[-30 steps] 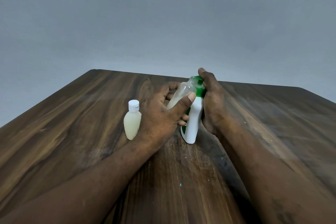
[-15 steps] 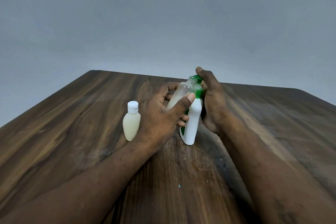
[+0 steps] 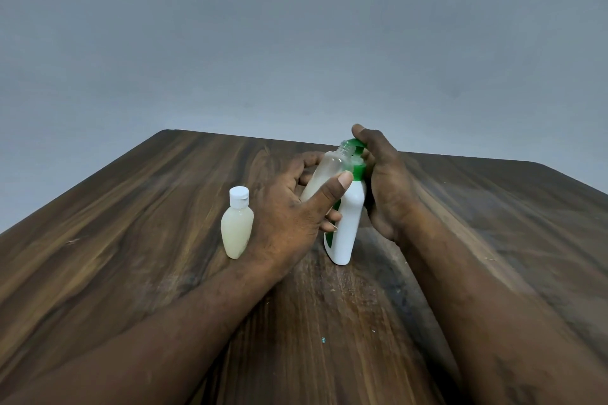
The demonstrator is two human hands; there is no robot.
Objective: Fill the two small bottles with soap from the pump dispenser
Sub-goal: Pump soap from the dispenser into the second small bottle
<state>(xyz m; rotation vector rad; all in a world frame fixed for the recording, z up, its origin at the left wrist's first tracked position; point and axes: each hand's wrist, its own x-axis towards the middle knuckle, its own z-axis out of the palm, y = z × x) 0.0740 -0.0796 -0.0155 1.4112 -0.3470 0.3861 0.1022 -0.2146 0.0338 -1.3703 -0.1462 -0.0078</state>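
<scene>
A white pump dispenser [image 3: 348, 223] with a green pump head stands mid-table. My right hand [image 3: 383, 187] wraps its back, with fingers lying on the green pump top. My left hand [image 3: 289, 214] holds a clear, uncapped small bottle [image 3: 329, 171] tilted, its open mouth up against the pump nozzle; pale soap fills its lower part. To the left stands a second small bottle [image 3: 237, 227], filled with pale soap and closed by a white cap, right beside my left wrist.
The dark wooden table [image 3: 131, 240] runs back to a far edge near a plain grey wall. A tiny green speck [image 3: 323, 339] lies on the wood between my forearms.
My right hand's fingers have risen slightly with the green pump head. The left hand and both small bottles have held their places.
</scene>
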